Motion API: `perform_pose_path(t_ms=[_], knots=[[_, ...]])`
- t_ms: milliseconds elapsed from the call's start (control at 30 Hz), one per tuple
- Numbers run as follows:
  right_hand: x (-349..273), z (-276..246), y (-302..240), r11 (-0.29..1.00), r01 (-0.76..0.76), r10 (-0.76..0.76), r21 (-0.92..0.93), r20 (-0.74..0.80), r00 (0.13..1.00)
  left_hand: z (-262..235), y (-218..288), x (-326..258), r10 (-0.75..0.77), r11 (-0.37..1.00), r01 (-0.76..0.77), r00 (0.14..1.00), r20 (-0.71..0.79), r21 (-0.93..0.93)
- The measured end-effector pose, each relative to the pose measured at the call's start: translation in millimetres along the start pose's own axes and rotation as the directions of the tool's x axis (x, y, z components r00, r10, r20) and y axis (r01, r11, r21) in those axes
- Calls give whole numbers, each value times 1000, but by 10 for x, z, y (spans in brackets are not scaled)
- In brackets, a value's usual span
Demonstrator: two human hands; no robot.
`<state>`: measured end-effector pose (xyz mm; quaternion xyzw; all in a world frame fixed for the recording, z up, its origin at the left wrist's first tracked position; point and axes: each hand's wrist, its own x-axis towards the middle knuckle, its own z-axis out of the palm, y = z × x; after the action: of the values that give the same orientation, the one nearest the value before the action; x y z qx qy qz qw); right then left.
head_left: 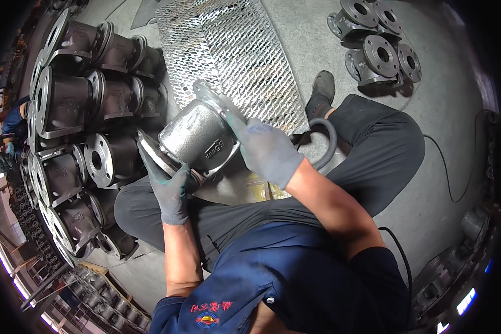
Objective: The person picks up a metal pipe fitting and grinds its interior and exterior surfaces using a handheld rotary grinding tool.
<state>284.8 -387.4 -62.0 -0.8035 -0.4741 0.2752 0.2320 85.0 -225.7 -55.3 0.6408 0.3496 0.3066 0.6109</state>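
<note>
A bright grey cast-metal flanged valve body [197, 136] is held tilted above my lap, with raised markings on its side. My left hand [171, 192], in a grey work glove, grips its left flange [156, 154], thumb on the near side and fingers along the outer face. My right hand [266, 149], also gloved, is closed at the upper right flange [220, 100], its fingers laid along the rim. The fingertips behind that flange are hidden. Below the casting, a yellowish block [256, 188] shows partly on the floor.
Stacked dark flanged castings [67, 103] rise close on my left. More castings [379, 55] stand at the far right. A diamond-patterned metal sheet [234, 50] lies ahead. A grey flexible hose [329, 146] curls beside my right leg, and a black cable [448, 181] crosses the floor.
</note>
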Motion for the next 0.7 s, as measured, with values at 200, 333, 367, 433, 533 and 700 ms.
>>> perform_pose_path(t_ms=[200, 333, 367, 433, 533, 700], knots=[[-164, 14, -82, 991, -130, 130, -8, 129, 983, -46, 19, 5, -40, 999, 40, 999, 3, -13], [-94, 78, -78, 993, -118, 119, -22, 61, 991, -46, 16, 27, -53, 997, 52, 998, -34, -53], [-73, 95, -85, 993, -117, 118, -23, 61, 991, -55, 8, 33, -53, 997, 51, 998, -34, -53], [-25, 166, -98, 994, -108, 108, 4, 27, 994, -81, -4, 52, -69, 992, 65, 997, -35, -107], [-14, 256, -130, 992, -123, 124, 19, -42, 991, -39, 28, 41, -66, 995, 63, 997, -45, -76], [113, 349, -135, 993, -114, 117, 28, -156, 981, 61, 125, -26, -112, 994, 111, 992, -64, -20]])
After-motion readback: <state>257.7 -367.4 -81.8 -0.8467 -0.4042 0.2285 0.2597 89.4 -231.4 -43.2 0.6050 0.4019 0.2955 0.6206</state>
